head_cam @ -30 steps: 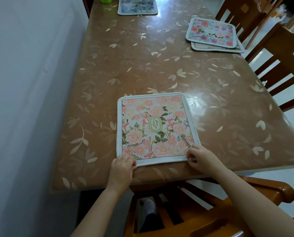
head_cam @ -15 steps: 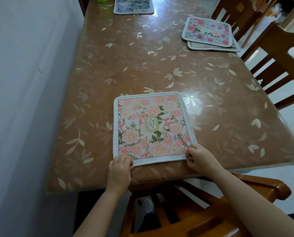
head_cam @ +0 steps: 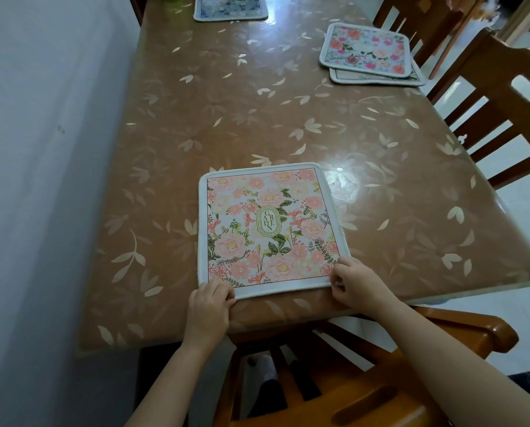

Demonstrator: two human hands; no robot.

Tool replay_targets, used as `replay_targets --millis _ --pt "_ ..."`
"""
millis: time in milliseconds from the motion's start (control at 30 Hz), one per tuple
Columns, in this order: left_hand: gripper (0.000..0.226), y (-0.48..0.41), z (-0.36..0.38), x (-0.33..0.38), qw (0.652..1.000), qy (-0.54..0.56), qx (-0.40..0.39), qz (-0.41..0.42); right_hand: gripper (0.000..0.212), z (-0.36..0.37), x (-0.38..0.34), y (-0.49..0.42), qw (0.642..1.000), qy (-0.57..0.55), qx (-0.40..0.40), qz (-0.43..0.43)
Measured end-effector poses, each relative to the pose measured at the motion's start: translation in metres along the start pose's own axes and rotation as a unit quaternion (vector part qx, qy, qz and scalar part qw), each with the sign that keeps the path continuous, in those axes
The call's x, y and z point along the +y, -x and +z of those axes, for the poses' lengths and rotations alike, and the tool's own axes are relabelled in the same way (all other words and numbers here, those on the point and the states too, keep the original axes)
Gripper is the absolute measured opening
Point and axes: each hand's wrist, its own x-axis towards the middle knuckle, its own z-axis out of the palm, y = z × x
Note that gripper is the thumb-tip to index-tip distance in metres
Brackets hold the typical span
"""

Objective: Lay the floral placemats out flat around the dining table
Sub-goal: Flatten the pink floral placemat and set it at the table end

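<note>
Both hands hold the near corners of the pink placemat (head_cam: 267, 229), the left hand (head_cam: 209, 306) and right hand (head_cam: 354, 283) each with fingers curled onto its white border, probably to square it with the table (head_cam: 257, 118) edge above the chair (head_cam: 461, 331). It lies flat at the table's near end. A stack of two placemats (head_cam: 365, 49) waits by the far right edge, likely for the seats there.
</note>
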Motion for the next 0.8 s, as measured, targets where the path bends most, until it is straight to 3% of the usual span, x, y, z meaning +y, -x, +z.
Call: replay_targets --millis 167,267,367,433,567,800 --pt "0.021 -0.002 0.003 -0.002 1.0 -0.002 0.0 0.01 0.005 -0.002 -0.003 0.001 0.999 0.01 0.028 -0.033" --pt "0.029 -0.01 0.008 0.004 0.997 -0.059 -0.005 0.049 0.021 0.003 -0.01 -0.003 0.994 0.065 0.081 -0.045" --pt "0.05 -0.025 0.02 0.009 0.992 -0.096 -0.068 0.046 0.056 0.02 -0.01 -0.011 0.994 0.101 -0.009 -0.044" --pt "0.057 -0.037 0.029 0.005 0.986 -0.12 -0.111 0.032 0.062 0.033 -0.007 -0.019 0.991 0.118 -0.056 -0.043" --pt "0.059 -0.065 0.035 -0.005 0.976 -0.174 -0.126 0.02 0.07 0.037 -0.013 -0.059 0.986 0.147 -0.063 -0.049" --pt "0.059 -0.147 0.041 -0.017 0.985 -0.154 -0.078 -0.01 0.074 0.015 -0.004 -0.154 0.981 0.165 -0.027 -0.099"
